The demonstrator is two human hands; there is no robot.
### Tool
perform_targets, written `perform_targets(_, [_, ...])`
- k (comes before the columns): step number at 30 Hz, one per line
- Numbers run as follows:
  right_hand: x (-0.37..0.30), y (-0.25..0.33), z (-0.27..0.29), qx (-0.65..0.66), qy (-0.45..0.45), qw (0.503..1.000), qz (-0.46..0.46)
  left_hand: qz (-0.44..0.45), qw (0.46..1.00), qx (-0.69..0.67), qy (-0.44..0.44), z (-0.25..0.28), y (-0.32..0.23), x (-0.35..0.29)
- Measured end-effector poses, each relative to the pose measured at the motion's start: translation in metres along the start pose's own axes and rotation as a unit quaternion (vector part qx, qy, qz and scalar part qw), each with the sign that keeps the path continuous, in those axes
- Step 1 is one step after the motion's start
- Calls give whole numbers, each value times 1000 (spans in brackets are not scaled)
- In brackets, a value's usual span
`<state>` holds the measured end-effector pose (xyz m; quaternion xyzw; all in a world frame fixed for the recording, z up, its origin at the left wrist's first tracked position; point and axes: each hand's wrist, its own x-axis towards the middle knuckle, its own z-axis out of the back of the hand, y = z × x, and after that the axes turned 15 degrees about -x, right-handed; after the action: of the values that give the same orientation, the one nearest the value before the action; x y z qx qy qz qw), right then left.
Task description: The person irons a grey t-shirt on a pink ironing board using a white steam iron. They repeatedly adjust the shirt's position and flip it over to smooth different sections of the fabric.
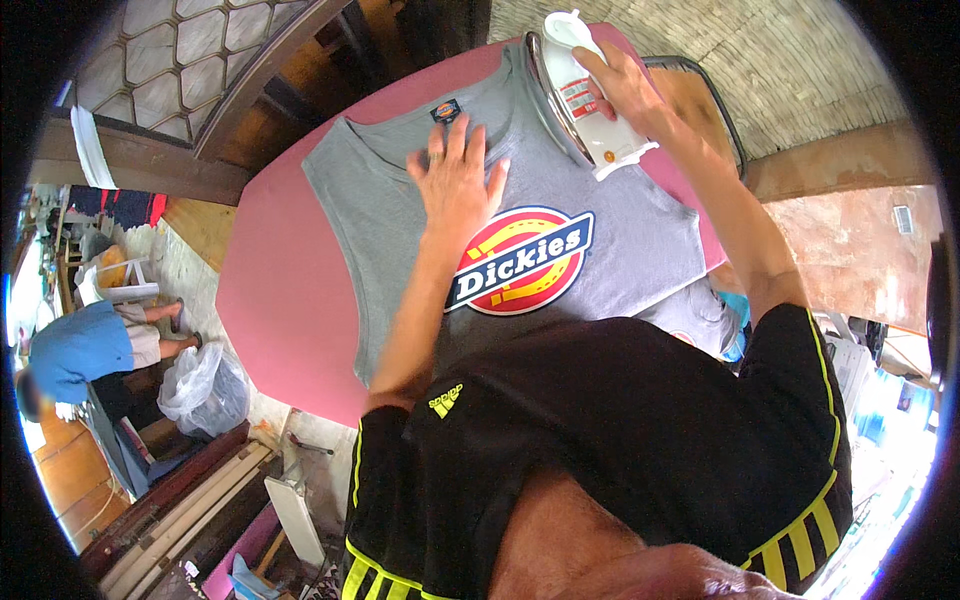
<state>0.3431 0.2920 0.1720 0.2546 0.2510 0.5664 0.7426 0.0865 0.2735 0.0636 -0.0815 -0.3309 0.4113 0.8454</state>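
Note:
A grey sleeveless shirt (385, 210) with a round red, blue and yellow print lies spread over a pink ironing board (285, 290). Flat on the cloth just below the neckline rests my left hand (458, 178), its fingers stretched and slightly apart. My right hand (632, 92) is wrapped around the handle of a white iron (603, 140) with a shiny metal edge. The iron stands at the far right part of the shirt, along the shoulder and armhole; its soleplate is hidden. The shirt's lower part hangs toward my body.
A wooden frame with metal lattice (150, 60) borders the far left. Woven matting (800, 60) covers the far right, beside a black-rimmed brown panel (695, 100). On the left, a person in a blue shirt (85, 340) bends near a clear plastic bag (205, 385). Long boards (190, 510) lie lower left.

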Motion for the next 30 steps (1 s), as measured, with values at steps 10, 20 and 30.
perform_targets(10, [18, 8, -9, -72, 17, 991, 113, 64, 991, 45, -104, -38, 52, 78])
perform_targets(20, [27, -16, -4, -124, 63, 969, 204, 43, 992, 21, -113, -24, 69, 63])
perform_targets(30, [5, -19, 5, -165, 93, 949, 251, 105, 989, 22, -100, 27, 4, -20])
